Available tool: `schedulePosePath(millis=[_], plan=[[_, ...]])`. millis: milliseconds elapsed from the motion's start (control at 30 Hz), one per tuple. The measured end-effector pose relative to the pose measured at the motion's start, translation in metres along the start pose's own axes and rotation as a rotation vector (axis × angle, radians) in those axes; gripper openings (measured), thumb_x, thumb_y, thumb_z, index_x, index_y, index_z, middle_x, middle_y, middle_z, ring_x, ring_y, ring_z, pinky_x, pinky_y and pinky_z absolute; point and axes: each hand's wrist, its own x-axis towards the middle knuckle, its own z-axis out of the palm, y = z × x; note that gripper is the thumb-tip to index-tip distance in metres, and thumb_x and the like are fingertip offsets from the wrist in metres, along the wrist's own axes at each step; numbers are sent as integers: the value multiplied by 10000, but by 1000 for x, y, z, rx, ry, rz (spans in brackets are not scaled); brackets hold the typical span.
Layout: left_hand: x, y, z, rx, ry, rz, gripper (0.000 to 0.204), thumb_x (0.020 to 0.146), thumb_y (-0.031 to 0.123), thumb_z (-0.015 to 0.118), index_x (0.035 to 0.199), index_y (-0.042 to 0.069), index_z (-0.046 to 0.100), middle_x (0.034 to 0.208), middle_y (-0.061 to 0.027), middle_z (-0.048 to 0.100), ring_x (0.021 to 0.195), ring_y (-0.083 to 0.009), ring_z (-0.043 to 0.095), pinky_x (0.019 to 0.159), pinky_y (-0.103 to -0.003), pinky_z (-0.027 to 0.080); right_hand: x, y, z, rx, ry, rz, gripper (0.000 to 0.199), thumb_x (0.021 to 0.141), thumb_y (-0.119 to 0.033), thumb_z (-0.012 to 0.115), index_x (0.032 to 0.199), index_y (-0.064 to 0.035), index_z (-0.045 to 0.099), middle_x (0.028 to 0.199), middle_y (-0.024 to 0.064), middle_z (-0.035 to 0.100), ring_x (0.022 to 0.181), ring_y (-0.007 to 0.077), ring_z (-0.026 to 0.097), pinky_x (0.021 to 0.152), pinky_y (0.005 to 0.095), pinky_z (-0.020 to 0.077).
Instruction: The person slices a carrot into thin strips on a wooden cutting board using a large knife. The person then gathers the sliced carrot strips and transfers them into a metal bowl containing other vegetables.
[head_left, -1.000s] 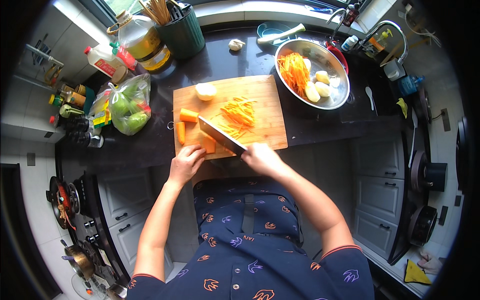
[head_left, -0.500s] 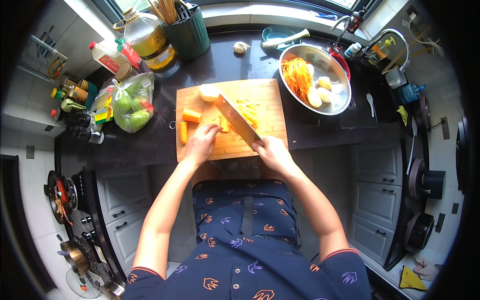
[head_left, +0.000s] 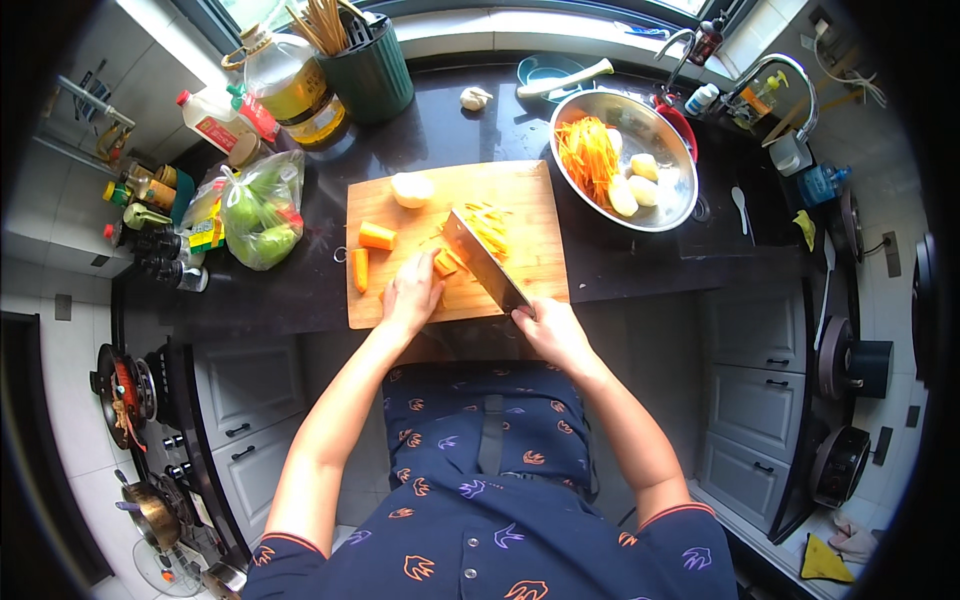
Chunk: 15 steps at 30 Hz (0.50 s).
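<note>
My right hand (head_left: 550, 332) grips the handle of a wide-bladed kitchen cleaver (head_left: 482, 258), its blade slanting up and left over the wooden cutting board (head_left: 535, 235). Beside the blade, my left hand (head_left: 411, 290) has its fingers curled at a short carrot piece (head_left: 445, 263); the fingers partly cover what lies under them. Two more carrot chunks, one thick (head_left: 377, 236) and one narrower (head_left: 360, 270), rest at the board's left. Thin carrot strips (head_left: 488, 228) lie right of the blade. A pale, rounded vegetable (head_left: 412, 190) sits near the far edge.
At the right stands a steel bowl (head_left: 680, 190) holding shredded carrot (head_left: 587, 160) and several peeled potatoes (head_left: 643, 190). Garlic (head_left: 475, 98) and a pale-handled peeler-like tool (head_left: 565, 80) lie behind the board. A bag of green vegetables (head_left: 262, 215) and an oil jug (head_left: 290, 85) are at left.
The cleaver has come away from the pale vegetable, its tip now lower and nearer the carrot strips. My left hand has shifted slightly, and the carrot piece by it has turned.
</note>
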Motion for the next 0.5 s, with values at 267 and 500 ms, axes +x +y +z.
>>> schedulePosePath(millis=[267,500], plan=[[25,-5,-8,39,-41,-101,514,724,279,875,1101,75,591,1134,-116,544,1136,-324,540,999,-426,469,-2,4,-1,2,21,11,275,943,-227,628,997,32,705,923,261,716,901,429,696,845,480,555],[-21,6,5,47,90,-225,562,714,331,895,1093,70,572,1103,-138,550,1121,-329,540,976,-435,457,-2,6,1,-54,-148,-29,277,926,-235,635,964,26,720,912,274,704,904,429,696,837,489,547]])
